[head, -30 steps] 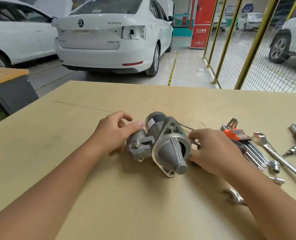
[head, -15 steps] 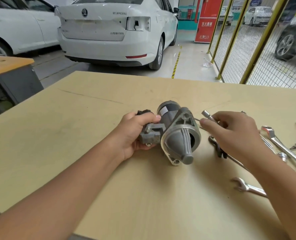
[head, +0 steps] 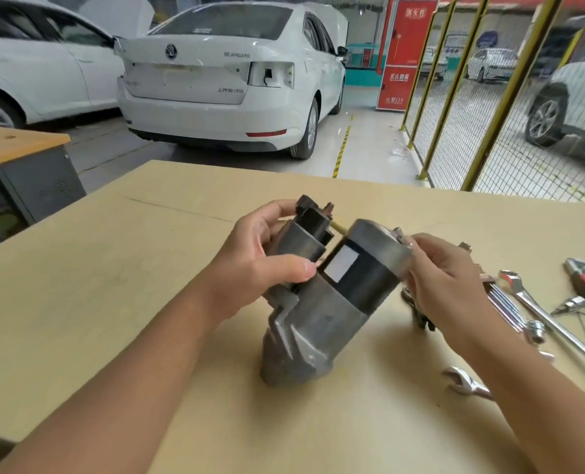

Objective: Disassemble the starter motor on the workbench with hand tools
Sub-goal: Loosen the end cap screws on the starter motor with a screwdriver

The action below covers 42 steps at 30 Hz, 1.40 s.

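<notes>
Open-end wrench (head: 466, 385) lies on workbench (head: 113, 302) below right wrist. Starter motor (head: 321, 302) stands tilted, nose down on bench, between both hands. Left hand (head: 256, 254) grips its solenoid (head: 301, 239). Right hand (head: 445, 278), fingers curled, holds motor's end cap. Spanners (head: 530, 302) lie right of that hand.

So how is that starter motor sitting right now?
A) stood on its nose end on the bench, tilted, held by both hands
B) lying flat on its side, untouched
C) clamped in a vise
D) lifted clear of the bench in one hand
A: the starter motor rests nose-down and tilted on the workbench, with the left hand gripping its solenoid side and the right hand at its rear cap.
</notes>
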Available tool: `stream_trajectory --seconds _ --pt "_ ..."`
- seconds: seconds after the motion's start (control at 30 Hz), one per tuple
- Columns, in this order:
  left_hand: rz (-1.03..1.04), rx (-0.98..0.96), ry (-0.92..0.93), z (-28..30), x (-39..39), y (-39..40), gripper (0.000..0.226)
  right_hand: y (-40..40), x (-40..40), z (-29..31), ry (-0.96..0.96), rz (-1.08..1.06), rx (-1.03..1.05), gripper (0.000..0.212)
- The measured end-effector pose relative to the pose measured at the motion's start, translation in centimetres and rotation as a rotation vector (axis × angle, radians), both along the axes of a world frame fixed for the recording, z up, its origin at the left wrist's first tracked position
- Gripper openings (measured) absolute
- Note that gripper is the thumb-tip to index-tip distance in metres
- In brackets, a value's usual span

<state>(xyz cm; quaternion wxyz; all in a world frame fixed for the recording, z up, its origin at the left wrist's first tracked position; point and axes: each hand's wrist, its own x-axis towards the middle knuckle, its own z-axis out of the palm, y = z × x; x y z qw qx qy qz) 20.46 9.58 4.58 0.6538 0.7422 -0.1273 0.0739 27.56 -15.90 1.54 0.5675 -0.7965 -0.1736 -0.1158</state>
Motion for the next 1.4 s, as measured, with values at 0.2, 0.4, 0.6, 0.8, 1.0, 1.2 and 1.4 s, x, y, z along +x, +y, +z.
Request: stream_trajectory --seconds 0.2,0.4,0.6,0.8,1.0,1.2,1.4 --pt "-0.070 0.467 0.020 2.1 0.9 1.7 0.052 -0.2 -0.3 1.0 0.286 0.091 0.422 0.033" --pt "-0.128 0.828 0.101 5.0 2.8 3.3 0.057 -0.7 -0.3 2.0 0.554 0.175 0.765 0.063" --pt "0.073 1.080 0.096 4.5 3.6 1.8 0.068 0.6 -0.4 1.5 0.621 0.239 0.986 0.074" --pt "0.279 1.128 -0.160 2.2 4.1 -0.5 0.057 1.2 -1.2 1.0 0.643 0.182 0.648 0.072" --pt "0.271 1.150 -0.198 2.3 5.8 -0.7 0.066 1.3 -1.6 0.7 0.571 0.234 0.687 0.020" --pt "0.485 1.212 -0.362 0.6 4.7 -1.6 0.069 -0.2 -1.0 1.4 0.566 0.390 0.583 0.019" --pt "0.273 1.003 -0.585 0.0 3.0 -2.0 0.052 -1.5 -1.0 2.4 0.566 0.426 0.456 0.010"
